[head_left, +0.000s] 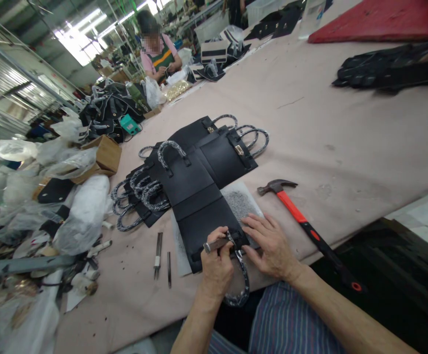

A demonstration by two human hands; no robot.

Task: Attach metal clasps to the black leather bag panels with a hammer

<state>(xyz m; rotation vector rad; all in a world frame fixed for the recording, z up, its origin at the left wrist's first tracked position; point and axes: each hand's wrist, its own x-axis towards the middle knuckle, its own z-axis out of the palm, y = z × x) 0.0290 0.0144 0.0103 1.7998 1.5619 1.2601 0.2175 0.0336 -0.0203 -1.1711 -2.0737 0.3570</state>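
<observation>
A black handbag panel (pixel 199 196) lies unfolded on a pale stone slab (pixel 241 199), its wrapped handle (pixel 243 280) hanging toward my lap. My left hand (pixel 216 268) grips a short metal punch (pixel 215 244), held tilted over the panel's near end by the handle's base. My right hand (pixel 272 246) rests at the panel's right edge, fingers stretched out and apart. To the right lies a claw hammer (pixel 295 206) with a red and black grip. Two slim metal tools, a forked one (pixel 157 255) and a thin rod (pixel 169 269), lie on the left.
More black bag panels (pixel 228 156) with wrapped handles are piled beyond the slab. Plastic bags and scraps (pixel 84 211) crowd the left, beside a cardboard box (pixel 105 155). Another person (pixel 160 54) works at the far side. A red board (pixel 383 22) lies at the back right.
</observation>
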